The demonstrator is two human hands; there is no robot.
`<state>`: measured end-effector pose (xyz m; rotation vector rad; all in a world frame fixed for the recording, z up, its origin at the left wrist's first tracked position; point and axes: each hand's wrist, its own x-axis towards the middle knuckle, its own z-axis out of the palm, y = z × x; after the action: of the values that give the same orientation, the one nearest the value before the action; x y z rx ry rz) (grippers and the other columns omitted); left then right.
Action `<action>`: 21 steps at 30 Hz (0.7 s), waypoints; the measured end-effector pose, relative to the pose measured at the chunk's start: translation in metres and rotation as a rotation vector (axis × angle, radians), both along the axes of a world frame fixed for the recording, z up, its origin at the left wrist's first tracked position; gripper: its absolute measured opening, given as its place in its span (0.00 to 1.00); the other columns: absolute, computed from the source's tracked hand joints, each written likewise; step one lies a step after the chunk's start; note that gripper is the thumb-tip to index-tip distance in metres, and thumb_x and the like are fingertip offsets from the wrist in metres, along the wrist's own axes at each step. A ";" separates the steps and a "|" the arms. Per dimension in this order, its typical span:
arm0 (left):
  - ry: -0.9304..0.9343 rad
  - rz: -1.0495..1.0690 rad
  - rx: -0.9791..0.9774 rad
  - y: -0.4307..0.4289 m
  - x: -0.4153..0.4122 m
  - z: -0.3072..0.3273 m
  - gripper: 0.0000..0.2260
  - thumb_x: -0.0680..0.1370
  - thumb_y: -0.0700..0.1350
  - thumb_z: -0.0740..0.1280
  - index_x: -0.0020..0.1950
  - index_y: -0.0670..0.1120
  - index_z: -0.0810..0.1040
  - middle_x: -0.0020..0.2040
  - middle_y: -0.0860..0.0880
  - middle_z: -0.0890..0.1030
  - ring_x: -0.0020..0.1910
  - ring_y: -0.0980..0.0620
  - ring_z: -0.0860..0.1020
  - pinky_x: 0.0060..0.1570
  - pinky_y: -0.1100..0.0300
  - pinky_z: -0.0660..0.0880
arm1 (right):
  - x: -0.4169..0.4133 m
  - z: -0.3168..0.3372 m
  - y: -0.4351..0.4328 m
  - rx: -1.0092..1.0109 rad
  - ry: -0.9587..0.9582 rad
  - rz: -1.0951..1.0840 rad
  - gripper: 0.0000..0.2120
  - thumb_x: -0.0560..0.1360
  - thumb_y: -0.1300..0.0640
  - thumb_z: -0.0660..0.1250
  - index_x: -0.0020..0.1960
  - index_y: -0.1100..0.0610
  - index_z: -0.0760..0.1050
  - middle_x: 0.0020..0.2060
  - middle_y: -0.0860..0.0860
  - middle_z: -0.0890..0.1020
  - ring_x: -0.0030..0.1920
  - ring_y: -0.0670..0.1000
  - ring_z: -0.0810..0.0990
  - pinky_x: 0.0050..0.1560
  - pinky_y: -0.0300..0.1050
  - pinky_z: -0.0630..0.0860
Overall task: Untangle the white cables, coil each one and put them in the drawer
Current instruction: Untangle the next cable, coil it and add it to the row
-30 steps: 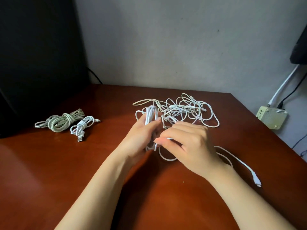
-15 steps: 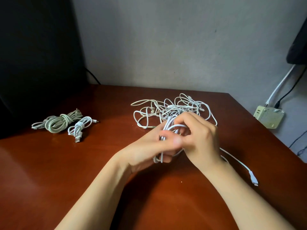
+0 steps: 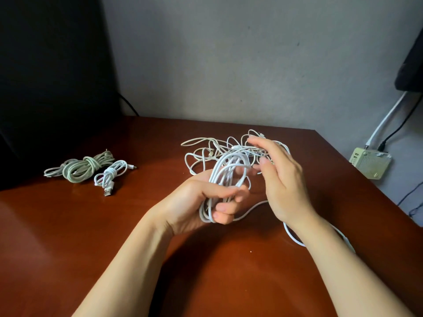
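Observation:
My left hand (image 3: 196,202) grips a white cable coil (image 3: 225,177) of several loops, held upright above the wooden table (image 3: 91,236). My right hand (image 3: 281,179) hovers just right of the coil with fingers extended and blurred; a strand of the same cable runs by its fingertips, and whether they pinch it is unclear. The cable's loose tail (image 3: 294,239) trails under my right wrist. Behind the hands lies a tangle of white cables (image 3: 206,149). At the left lie a thick greenish-white coiled cable (image 3: 80,168) and a small white coiled USB cable (image 3: 109,176). No drawer is in view.
A beige power adapter (image 3: 369,162) with plugged-in white and black leads sits off the table's right edge by the wall. A dark object fills the left background. The table's right edge runs diagonally near my right arm.
My left hand has turned and lifted the coil upright. My right hand has come off the pinch at the coil and opened out to the right.

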<state>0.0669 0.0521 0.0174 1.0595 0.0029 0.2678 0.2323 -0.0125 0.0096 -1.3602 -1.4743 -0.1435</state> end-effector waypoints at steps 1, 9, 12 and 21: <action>-0.001 0.000 0.024 0.000 -0.001 0.001 0.17 0.75 0.34 0.59 0.64 0.42 0.66 0.36 0.46 0.71 0.27 0.57 0.65 0.25 0.67 0.61 | -0.002 0.000 0.000 -0.041 0.008 0.045 0.19 0.77 0.61 0.54 0.64 0.49 0.71 0.62 0.41 0.74 0.64 0.36 0.70 0.63 0.45 0.71; -0.027 0.121 0.075 0.001 -0.004 0.003 0.15 0.77 0.50 0.60 0.55 0.38 0.73 0.33 0.46 0.71 0.25 0.57 0.64 0.23 0.67 0.62 | -0.013 -0.001 -0.002 -0.329 0.159 0.332 0.14 0.78 0.63 0.60 0.55 0.47 0.76 0.48 0.39 0.82 0.53 0.38 0.79 0.55 0.35 0.73; -0.035 0.188 0.042 0.005 -0.001 0.002 0.18 0.75 0.53 0.62 0.54 0.39 0.72 0.33 0.45 0.70 0.24 0.57 0.64 0.22 0.67 0.63 | -0.013 -0.005 0.001 -0.322 0.125 0.225 0.08 0.78 0.53 0.61 0.49 0.51 0.78 0.39 0.48 0.82 0.41 0.48 0.78 0.47 0.46 0.75; 0.132 0.537 0.076 0.007 0.003 0.003 0.14 0.79 0.57 0.57 0.42 0.47 0.71 0.34 0.50 0.69 0.26 0.57 0.61 0.24 0.67 0.58 | -0.018 0.000 -0.004 -0.256 0.067 0.149 0.19 0.78 0.51 0.61 0.29 0.55 0.74 0.20 0.48 0.73 0.23 0.45 0.71 0.29 0.36 0.68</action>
<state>0.0696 0.0588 0.0206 1.1382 0.4023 0.6858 0.2140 -0.0165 0.0094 -1.4350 -1.5703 0.1907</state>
